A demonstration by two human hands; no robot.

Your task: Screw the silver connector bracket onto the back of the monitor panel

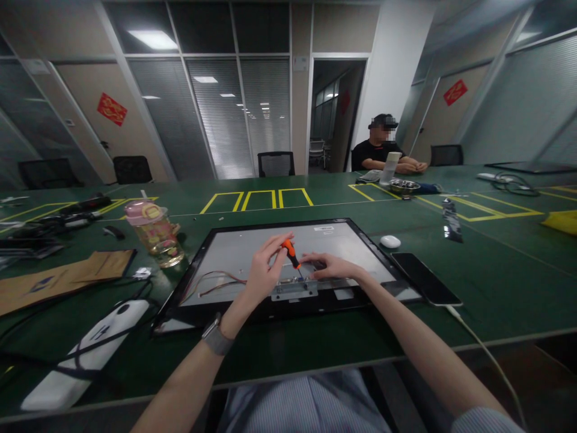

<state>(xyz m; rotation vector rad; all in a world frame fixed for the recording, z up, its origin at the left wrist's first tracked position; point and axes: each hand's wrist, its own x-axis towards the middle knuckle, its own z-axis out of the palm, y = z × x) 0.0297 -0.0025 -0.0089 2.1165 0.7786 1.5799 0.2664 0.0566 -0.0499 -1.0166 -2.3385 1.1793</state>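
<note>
A flat display panel lies on the table with its grey metal back facing up inside a black frame. My left hand is closed around the orange and black handle of a screwdriver, which leans with its tip down at a metal bracket near the panel's front edge. My right hand rests beside the screwdriver tip, fingers bent over the bracket's right end; whether they pinch something there is hidden. Thin coloured wires run loose across the panel, left of my left hand.
A tumbler, a brown paper bag and a white power strip stand or lie left of the panel. To its right are a phone on a cable and a white earbud case. A person sits across the table.
</note>
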